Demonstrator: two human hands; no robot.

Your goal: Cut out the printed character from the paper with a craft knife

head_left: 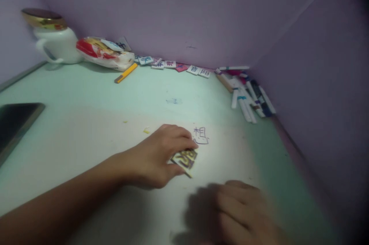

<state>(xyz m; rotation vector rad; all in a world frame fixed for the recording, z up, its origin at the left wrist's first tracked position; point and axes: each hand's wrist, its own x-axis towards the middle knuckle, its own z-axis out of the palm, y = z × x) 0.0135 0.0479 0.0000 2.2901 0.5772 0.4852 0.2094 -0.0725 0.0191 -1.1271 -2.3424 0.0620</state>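
Observation:
My left hand pinches a small white card between thumb and fingers. The card bears a dark character filled with yellow and is tilted above the table. Just beyond the fingertips, a purple handwritten character is drawn on the tabletop. At the lower right, my right hand is blurred, with its fingers curled and pressed together. Its fingertips are out of sight, so I cannot make out anything in it. A dark shadow falls on the table to its left.
Several character cards line the back wall. A yellow box cutter lies beside a red-and-white plastic packet. A white mug stands at the back left, markers pile up at right, and a dark flat device lies left.

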